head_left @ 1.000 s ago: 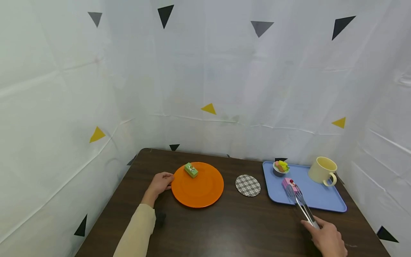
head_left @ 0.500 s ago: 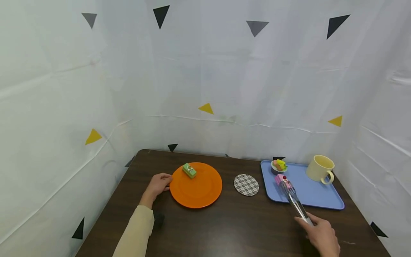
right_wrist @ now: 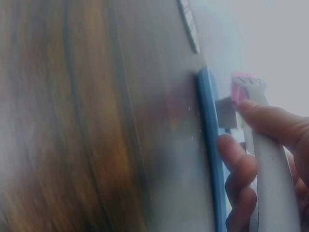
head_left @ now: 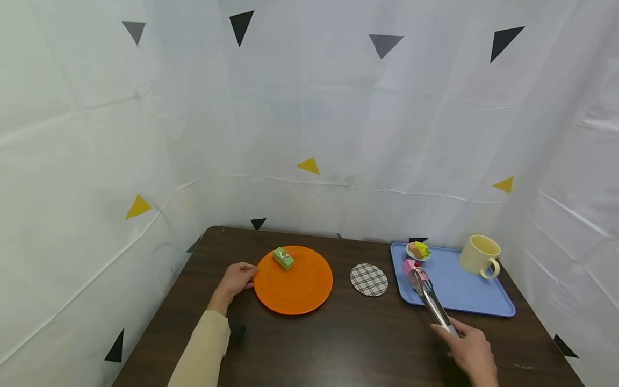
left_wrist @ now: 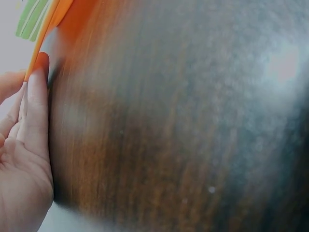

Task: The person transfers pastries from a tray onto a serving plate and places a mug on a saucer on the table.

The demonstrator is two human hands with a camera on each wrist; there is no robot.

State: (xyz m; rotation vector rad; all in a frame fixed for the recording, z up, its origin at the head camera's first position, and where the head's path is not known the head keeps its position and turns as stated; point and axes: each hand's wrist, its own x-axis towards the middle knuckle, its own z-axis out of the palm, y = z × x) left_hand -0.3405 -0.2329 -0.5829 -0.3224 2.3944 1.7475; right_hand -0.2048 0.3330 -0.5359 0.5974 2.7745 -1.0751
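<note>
My left hand (head_left: 238,278) pinches the left rim of an orange plate (head_left: 295,290); the left wrist view shows the thumb over the edge and fingers (left_wrist: 37,106) beneath it. A small green cake piece (head_left: 283,258) sits on the plate near its upper left. My right hand (head_left: 470,348) grips metal tongs (head_left: 434,305). Their tips hold a pink cake piece (head_left: 409,266) with a red berry on top, over the left part of the blue tray (head_left: 464,293). In the right wrist view the pink cake (right_wrist: 237,89) shows above the tray's edge, partly hidden by the tongs.
On the tray stand a small cup of colourful food (head_left: 418,251) at the back left and a yellow mug (head_left: 480,256) at the right. A checked round coaster (head_left: 369,280) lies between plate and tray on the dark wooden table (head_left: 338,344).
The right hand and tongs have moved left, carrying the pink cake from the tray's middle left towards its left edge. The left hand stays at the plate's rim.
</note>
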